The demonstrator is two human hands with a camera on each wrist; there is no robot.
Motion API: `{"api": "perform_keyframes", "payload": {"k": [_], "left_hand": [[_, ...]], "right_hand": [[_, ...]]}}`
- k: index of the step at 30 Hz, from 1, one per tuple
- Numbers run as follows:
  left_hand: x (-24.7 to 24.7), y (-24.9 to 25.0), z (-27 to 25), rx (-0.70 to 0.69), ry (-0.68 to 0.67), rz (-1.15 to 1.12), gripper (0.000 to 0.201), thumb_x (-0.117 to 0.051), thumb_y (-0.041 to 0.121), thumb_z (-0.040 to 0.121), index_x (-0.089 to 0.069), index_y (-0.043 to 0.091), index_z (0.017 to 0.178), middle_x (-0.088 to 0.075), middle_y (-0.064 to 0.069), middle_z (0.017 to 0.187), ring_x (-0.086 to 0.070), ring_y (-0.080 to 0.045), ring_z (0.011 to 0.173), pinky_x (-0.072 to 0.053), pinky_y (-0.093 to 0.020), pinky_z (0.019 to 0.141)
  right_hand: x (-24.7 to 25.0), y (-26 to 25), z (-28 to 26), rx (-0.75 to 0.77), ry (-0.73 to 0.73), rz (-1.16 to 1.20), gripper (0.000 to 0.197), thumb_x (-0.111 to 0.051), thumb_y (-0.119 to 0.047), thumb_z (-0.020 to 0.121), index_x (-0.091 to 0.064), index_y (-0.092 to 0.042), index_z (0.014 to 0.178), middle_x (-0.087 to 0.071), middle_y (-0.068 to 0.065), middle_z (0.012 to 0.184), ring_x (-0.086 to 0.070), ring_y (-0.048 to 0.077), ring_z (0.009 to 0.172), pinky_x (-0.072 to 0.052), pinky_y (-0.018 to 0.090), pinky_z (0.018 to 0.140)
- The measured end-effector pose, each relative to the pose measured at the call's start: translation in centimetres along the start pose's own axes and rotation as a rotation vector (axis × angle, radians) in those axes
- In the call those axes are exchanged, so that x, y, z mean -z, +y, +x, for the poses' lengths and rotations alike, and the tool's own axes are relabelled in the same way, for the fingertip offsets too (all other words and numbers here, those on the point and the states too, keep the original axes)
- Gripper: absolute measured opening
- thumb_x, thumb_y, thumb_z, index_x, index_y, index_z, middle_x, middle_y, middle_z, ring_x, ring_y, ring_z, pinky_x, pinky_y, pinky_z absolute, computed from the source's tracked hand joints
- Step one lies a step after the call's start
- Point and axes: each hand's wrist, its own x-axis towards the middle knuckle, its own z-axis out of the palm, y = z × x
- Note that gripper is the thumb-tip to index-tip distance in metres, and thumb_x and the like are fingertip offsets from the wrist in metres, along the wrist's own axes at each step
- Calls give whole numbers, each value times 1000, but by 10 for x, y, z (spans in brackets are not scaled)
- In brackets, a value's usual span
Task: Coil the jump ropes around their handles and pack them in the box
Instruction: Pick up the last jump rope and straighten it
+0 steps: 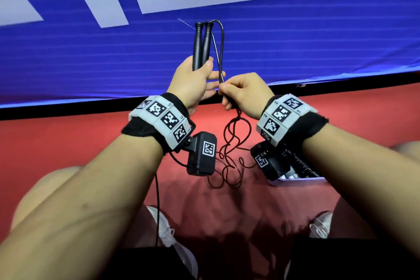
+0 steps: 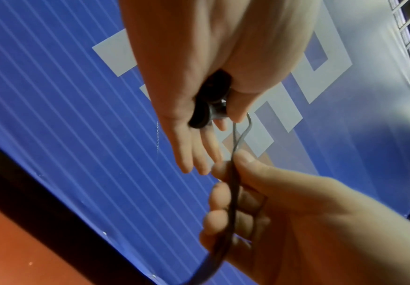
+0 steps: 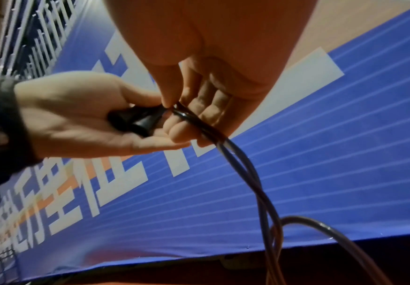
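Black plastic, smooth and slightly tapered, makes the two jump rope handles (image 1: 201,45), which the left hand (image 1: 193,82) holds side by side, upright, their narrow ribbed ends pointing away from the person. The thumb and the palm clamp the lower part of the pair, while the longer fingers (image 2: 200,154) are stretched out almost straight below them.

From the top ends the thin rope (image 1: 219,52) makes a loop and comes down along the right side of the handles, nearly parallel to their long axis. The right hand (image 1: 244,93) pinches both strands together between thumb and curled fingers, just beside the left fingertips and a little below the handles. So the rope lies to the right of the handles, and the right hand is the nearer one to lead it around them; probably the first turn must cross the axis of the handles, not follow it.

Below the right hand the rope hangs in loose, tangled curls (image 1: 229,157) over the red floor (image 1: 68,143); it looks thin, glossy and springy, so it may slip or untwist. No turn is wound yet. The pale box (image 1: 300,180), with coiled things inside, stands on the floor under the right forearm. A blue banner (image 1: 91,63) with white signs is behind.
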Motion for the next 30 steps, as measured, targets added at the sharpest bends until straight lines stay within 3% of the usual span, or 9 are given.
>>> {"api": "perform_keyframes", "payload": {"k": [3, 5, 7, 11, 16, 22, 25, 27, 30], "left_hand": [[-5, 1, -4, 4, -6, -113, 10, -39, 19, 105, -47, 18, 110, -68, -18, 102, -70, -18, 75, -57, -29, 62], [-8, 1, -5, 15, -9, -188, 8, -38, 18, 105, -47, 18, 105, -68, -20, 96, -71, -23, 78, -59, -35, 69], [-8, -1, -5, 21, 3, -236, 9, -37, 18, 105, -46, 17, 102, -68, -15, 82, -72, -25, 77, -57, -38, 74], [-4, 6, -4, -33, 66, -242, 9, -36, 18, 105, -44, 15, 102, -47, -2, 61, -63, -18, 57, -52, -35, 68], [11, 16, 4, -106, 195, -227, 15, -36, 15, 104, -40, 18, 90, -39, 0, 60, -53, -12, 47, -56, -33, 67], [24, 5, 9, -193, 288, -5, 17, -36, 14, 103, -39, 20, 87, -37, -2, 65, -51, -12, 44, -56, -31, 59], [36, 7, 12, -232, 391, 57, 18, -35, 14, 102, -38, 22, 86, -38, -2, 66, -50, -9, 40, -55, -29, 55], [47, 10, 16, -262, 474, 78, 18, -35, 14, 101, -38, 22, 85, -38, -2, 66, -49, -8, 39, -54, -30, 54], [57, 9, 17, -314, 512, 201, 10, -37, 16, 100, -39, 21, 92, -42, -2, 73, -51, -7, 39, -53, -30, 55]], "right_hand": [[-9, 0, -3, 53, -53, -119, 22, -51, -10, 92, -64, -12, 75, -62, -1, 65, -56, 11, 58, -46, 24, 67], [-13, 0, -5, 82, -78, -264, 17, -52, -12, 91, -67, -10, 82, -63, -7, 68, -56, 11, 67, -44, 27, 72], [-14, -1, -7, 84, -85, -298, 22, -53, -15, 91, -66, -12, 74, -65, -6, 68, -58, 13, 69, -45, 28, 74], [-18, -2, -10, 53, -133, -226, 30, -49, -21, 95, -55, -14, 67, -60, -2, 61, -51, -2, 46, -38, 11, 55], [-11, 11, -8, 33, -139, -254, 24, -55, -22, 91, -50, -24, 67, -55, -4, 62, -59, 16, 62, -48, 32, 71], [1, 14, -7, -48, -205, -374, 34, -54, -32, 92, -49, -19, 61, -54, 0, 54, -53, 14, 50, -42, 24, 55], [7, 22, -5, -95, -279, -421, 33, -58, -27, 91, -49, -16, 61, -58, 0, 54, -52, 10, 47, -42, 20, 52], [12, 28, -2, -119, -286, -510, 25, -63, -19, 86, -55, -19, 62, -61, -3, 59, -55, 12, 55, -43, 23, 59], [16, 35, -1, -137, -281, -576, 7, -67, -13, 80, -70, -18, 79, -64, -4, 72, -61, 16, 78, -45, 24, 72]]}}
